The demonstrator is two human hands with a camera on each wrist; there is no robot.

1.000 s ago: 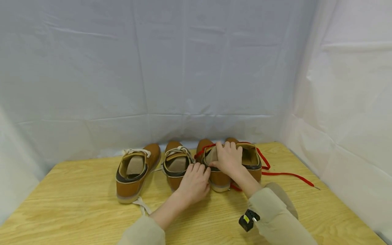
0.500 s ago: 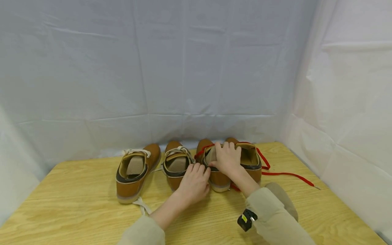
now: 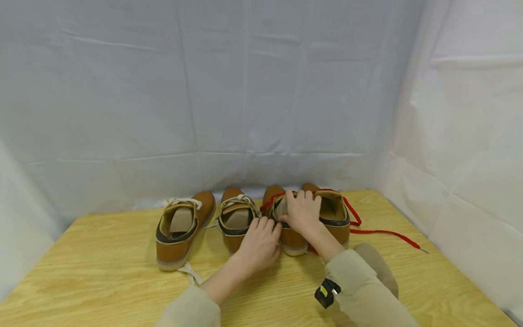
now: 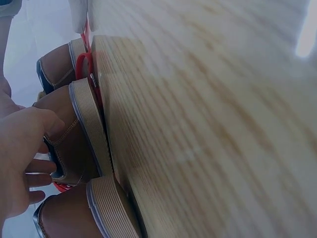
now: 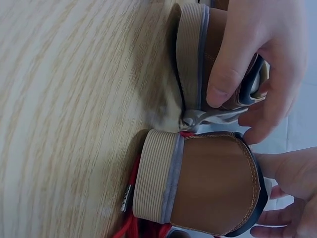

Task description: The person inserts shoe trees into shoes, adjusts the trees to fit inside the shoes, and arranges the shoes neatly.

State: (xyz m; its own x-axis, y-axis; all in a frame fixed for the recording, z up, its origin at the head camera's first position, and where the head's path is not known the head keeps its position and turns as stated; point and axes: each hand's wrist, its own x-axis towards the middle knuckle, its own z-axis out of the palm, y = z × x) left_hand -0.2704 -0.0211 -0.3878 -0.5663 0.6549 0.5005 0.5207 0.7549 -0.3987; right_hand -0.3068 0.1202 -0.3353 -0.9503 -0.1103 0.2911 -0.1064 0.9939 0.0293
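Observation:
Four brown shoes stand in a row, heels toward me. My left hand (image 3: 260, 245) holds the heel-side of the third shoe (image 3: 293, 240), its thumb on the brown leather in the left wrist view. Over that shoe's opening, my right hand (image 3: 304, 210) has thumb and fingers around a grey-beige insole (image 3: 281, 209), whose edge shows above the heel rim in the right wrist view. The fingertips inside are partly hidden. The second shoe (image 3: 234, 222), with white laces, is beside my left hand; the fourth shoe (image 3: 337, 225) is partly behind my right hand.
Another insole (image 3: 377, 265) lies beside my right sleeve. A red lace (image 3: 388, 232) trails right across the wooden table (image 3: 102, 272). The first shoe (image 3: 175, 245) stands at the left, a white lace (image 3: 189, 271) behind its heel. White sheeting (image 3: 261, 91) hangs behind.
My right forearm has shifted slightly left, and the right hand has edged a little with it over the third shoe. My left hand and the shoes have hardly moved.

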